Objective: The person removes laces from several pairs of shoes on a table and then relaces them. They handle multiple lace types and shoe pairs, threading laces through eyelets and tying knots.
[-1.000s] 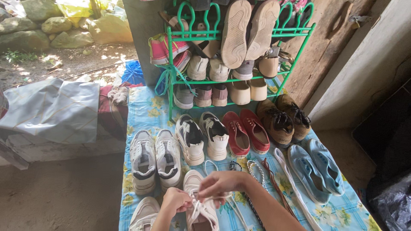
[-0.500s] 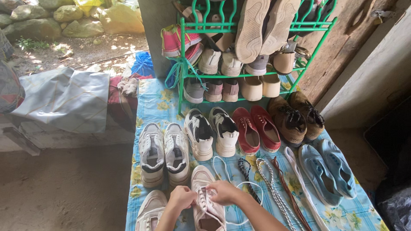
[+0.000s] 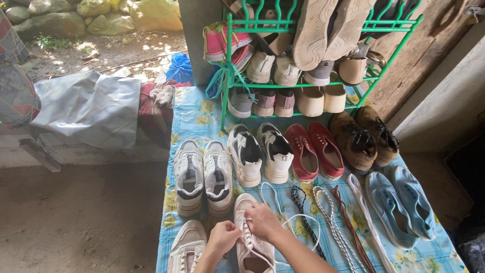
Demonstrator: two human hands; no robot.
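A pale pink-white sneaker [image 3: 250,253] lies toe-away from me on a blue flowered cloth [image 3: 197,121]. Both hands are on its white lace [image 3: 247,233]. My left hand [image 3: 225,237] pinches the lace on the shoe's left side. My right hand [image 3: 262,222] grips the lace over the tongue, and a loop of lace [image 3: 303,220] trails off to the right. Its matching sneaker [image 3: 187,247] lies just left of my left hand.
Pairs of shoes line the cloth: grey-white [image 3: 203,177], black-white [image 3: 260,154], red [image 3: 314,150], brown [image 3: 366,137], light blue [image 3: 401,205]. Loose laces [image 3: 328,222] lie right of my hands. A green shoe rack [image 3: 298,55] stands behind. Dirt floor lies left.
The camera view has shifted, so everything sits further right and lower. My hands have moved closer together on the lace, and the lace loop has spread out to the right.
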